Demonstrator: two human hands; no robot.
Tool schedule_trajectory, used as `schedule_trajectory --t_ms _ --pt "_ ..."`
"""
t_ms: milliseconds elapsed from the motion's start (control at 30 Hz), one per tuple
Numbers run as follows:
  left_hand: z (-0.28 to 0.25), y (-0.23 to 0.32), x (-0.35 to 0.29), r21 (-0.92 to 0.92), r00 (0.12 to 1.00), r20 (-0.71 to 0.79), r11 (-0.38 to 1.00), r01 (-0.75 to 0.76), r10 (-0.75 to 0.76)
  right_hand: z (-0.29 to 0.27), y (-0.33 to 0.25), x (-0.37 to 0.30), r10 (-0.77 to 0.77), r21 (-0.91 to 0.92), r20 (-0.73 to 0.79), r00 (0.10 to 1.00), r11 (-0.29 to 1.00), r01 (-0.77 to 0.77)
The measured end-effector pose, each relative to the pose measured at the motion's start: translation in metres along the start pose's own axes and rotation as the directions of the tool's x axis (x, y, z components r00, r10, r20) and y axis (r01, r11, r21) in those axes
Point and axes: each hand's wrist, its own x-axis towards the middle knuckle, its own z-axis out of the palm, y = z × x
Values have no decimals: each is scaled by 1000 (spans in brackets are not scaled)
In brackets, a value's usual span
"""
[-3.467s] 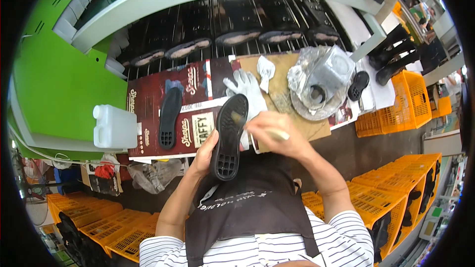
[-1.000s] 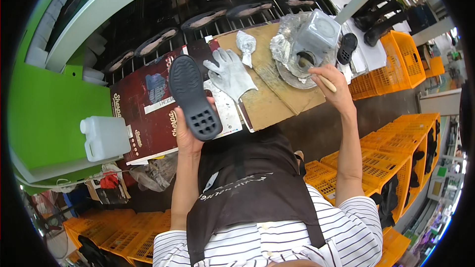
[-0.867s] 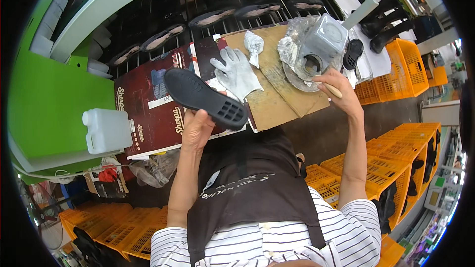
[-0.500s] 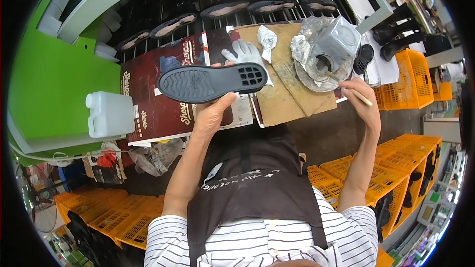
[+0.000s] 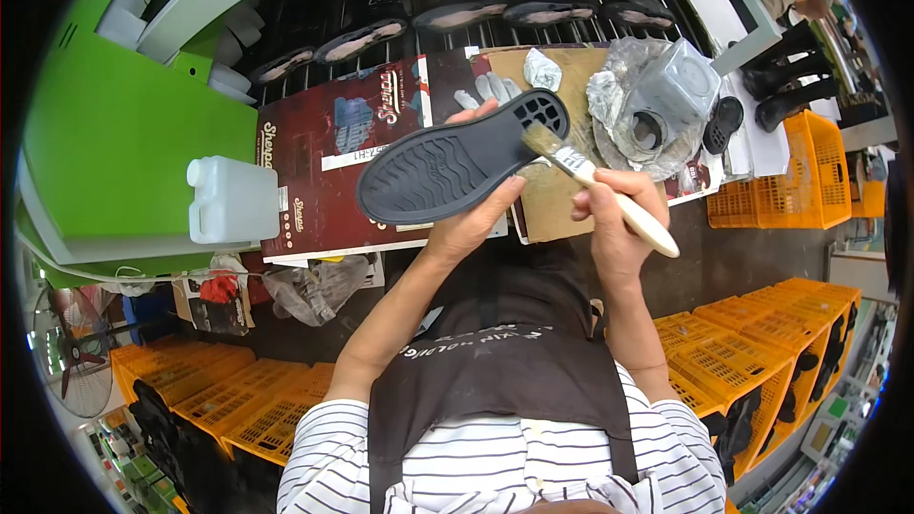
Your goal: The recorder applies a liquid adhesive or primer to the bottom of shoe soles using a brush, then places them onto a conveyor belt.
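My left hand [image 5: 473, 225] grips a black shoe sole [image 5: 447, 164] by its edges, tread side facing up and the heel end raised toward the right. My right hand [image 5: 624, 219] is closed round the pale handle of a paintbrush [image 5: 571, 164]. The brush's bristles lie at the heel's grid of square hollows; whether they touch the sole or hover just over it, I cannot tell. Right of the brush, a cut-open clear plastic jug [image 5: 676, 81] rests on a plastic-wrapped round base. Partly hidden behind the sole is a grey-white glove [image 5: 495, 88].
A white jerrycan [image 5: 233, 200] stands at the left of the maroon cardboard [image 5: 319, 200]. Crumpled white paper [image 5: 542, 69] lies on brown cardboard. Another black sole [image 5: 724, 124] sits beyond the jug. Black boots line the rack behind, and orange crates [image 5: 781, 176] stand right and below.
My right hand has brought the brush from the jug leftward to the sole's heel. My left hand has shifted right, and the sole is now tilted with its heel end higher.
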Motion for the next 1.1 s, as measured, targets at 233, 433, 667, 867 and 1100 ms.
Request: schedule_trajectory --t_ms 233,433,667,867,1100 --pt "10 -20 -10 -137 999 8 990 -30 32 38 5 -13 139 71 108 984 987 -147" --pt "1 -28 -31 -17 981 141 991 135 -131 54 4 -18 129 121 243 962 979 -162" --pt "-13 -39 -41 346 861 288 884 315 -419 52 1 -9 62 50 347 936 995 -84" --pt "-30 -10 -31 501 782 484 857 120 -393 34 9 14 143 38 318 937 986 -163" --pt "-52 -7 -37 -57 733 500 827 560 -462 18 25 37 228 7 328 917 970 -244"
